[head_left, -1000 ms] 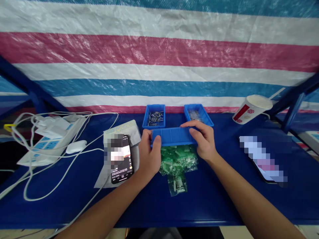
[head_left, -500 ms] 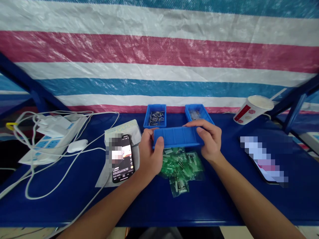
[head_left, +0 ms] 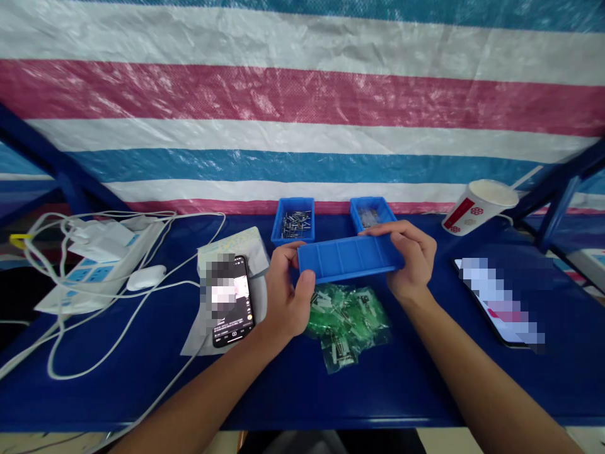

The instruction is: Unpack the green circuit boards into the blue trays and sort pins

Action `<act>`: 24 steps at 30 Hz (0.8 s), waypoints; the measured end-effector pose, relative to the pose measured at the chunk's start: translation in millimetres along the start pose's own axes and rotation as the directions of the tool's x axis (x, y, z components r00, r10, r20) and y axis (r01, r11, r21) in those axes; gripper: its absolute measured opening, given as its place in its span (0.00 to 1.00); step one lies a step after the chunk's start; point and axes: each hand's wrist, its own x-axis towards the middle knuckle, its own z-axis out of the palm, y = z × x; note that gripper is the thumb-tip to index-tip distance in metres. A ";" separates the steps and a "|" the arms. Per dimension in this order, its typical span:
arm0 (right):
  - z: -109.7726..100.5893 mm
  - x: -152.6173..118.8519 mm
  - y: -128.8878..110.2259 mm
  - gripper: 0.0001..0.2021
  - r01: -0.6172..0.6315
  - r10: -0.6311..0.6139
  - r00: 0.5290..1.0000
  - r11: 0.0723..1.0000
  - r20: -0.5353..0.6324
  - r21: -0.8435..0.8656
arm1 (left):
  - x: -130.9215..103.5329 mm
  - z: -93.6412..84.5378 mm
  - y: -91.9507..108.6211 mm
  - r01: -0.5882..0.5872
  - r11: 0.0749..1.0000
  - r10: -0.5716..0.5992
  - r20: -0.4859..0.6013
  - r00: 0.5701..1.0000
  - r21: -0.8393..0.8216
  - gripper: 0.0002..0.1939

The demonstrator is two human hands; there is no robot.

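Observation:
A long blue plastic bin [head_left: 350, 258] is held up between my two hands, one of its ribbed faces turned toward me. My left hand [head_left: 289, 293] grips its left end, thumb on the near side. At the right end my right hand [head_left: 413, 261] is closed on it, with fingers along the upper edge. Below the bin lies a pile of small clear-and-green plastic packets [head_left: 347, 321] with metal screws and pale pieces inside. Behind it stand a blue bin of loose screws [head_left: 296, 224] and another blue bin [head_left: 371, 214] holding small clear packets.
On the left, a phone [head_left: 231, 302] leans on a tissue pack [head_left: 236, 249], near a white power strip [head_left: 99, 271], tangled cables and a white earbud case [head_left: 146, 277]. To the right are a paper cup [head_left: 479, 208] with a straw and a second phone [head_left: 496, 306]. A striped tarp [head_left: 302, 139] hangs behind.
The held bin has shifted slightly to the right and tilted, its right end now higher. Both hands moved with it, the right one further outward and slightly up.

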 end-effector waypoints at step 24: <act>-2.9 10.2 22.3 0.28 -0.333 0.348 0.936 0.926 -0.060 0.180 | 5.9 -5.1 6.6 -0.226 0.974 0.216 0.247 0.945 0.011 0.26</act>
